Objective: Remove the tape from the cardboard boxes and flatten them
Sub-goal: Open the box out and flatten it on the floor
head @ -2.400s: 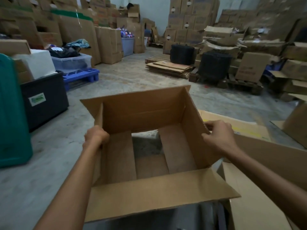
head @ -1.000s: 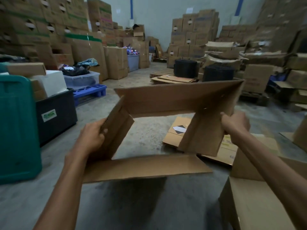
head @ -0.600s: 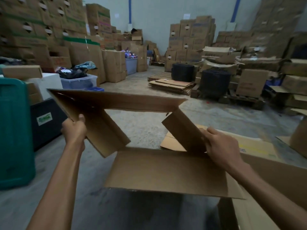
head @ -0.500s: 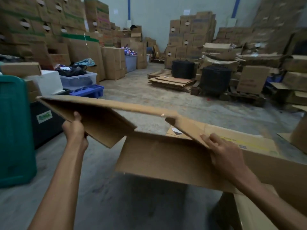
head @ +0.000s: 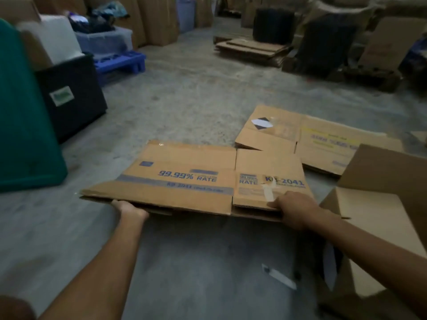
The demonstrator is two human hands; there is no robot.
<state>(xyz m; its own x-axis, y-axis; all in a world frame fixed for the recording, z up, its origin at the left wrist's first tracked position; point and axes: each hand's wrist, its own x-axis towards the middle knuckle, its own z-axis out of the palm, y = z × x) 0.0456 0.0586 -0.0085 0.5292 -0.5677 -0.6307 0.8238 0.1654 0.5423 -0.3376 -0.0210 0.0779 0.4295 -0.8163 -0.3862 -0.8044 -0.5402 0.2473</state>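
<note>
Box (head: 189,181), folded flat with its printed side up, hangs roughly level over the middle of the concrete floor (head: 196,100), held by its near edge alone. A short strip of tape (head: 269,191) clings to the right panel with one end lifted, just beside the right thumb.

That strip is the first risk, as I judge it. If the box is laid down as it is, the tape goes with it and that part of the task is left undone for this piece. The second risk is the hold. All the weight reaches forward from two points on one edge, so the far end may sag, or the panels may spring apart and the board slide out, most likely on the left. Third, set down carelessly, it could land askew across the flat box (head: 323,139) lying on the floor beyond it to the right.

Right hand (head: 293,209) pinches the near edge at the right panel, thumb on top and the rest wrapped at the edge. Left hand (head: 129,210) sits under the near edge further left. The board hides its fingers, so I cannot tell whether they curl round it or lie straight beneath. An open box (head: 381,204) stands to the right, close to the right forearm.
</note>
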